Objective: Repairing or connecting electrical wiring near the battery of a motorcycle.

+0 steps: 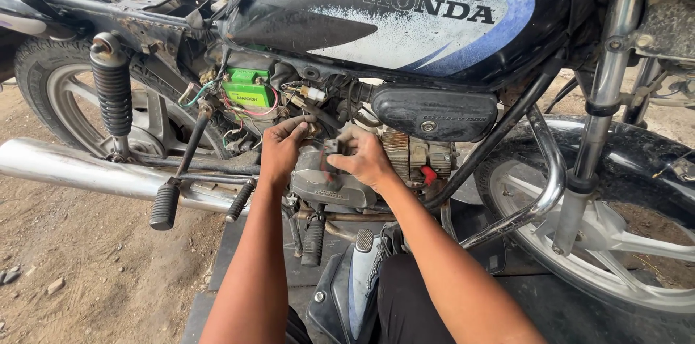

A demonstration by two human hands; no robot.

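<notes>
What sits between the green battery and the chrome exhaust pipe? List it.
In the head view, between the green battery and the chrome exhaust pipe run thin wires, a black kick-start lever and dark frame tubing; the left hand is beside them.

Both hands sit at the middle of the motorcycle, against the ribbed metal engine block (405, 156): left hand (281, 147) just left of right hand (365, 159), both above the grey cast-metal crankcase cover (326, 188). Green box-shaped battery (248, 88) above and left of the left hand, under the black-and-blue painted fuel tank (405, 11). Black oblong plastic side cover (433, 112) right of the right hand, below the tank. Chrome exhaust pipe (87, 170) runs left, low, in front of the rear wheel (65, 98); coiled black shock absorber (112, 94) stands above it. Black rubber kick-starter pedal (165, 205) hangs before the pipe. Chrome tubular crash guard (539, 185) and front wheel (637, 235) at right.
</notes>
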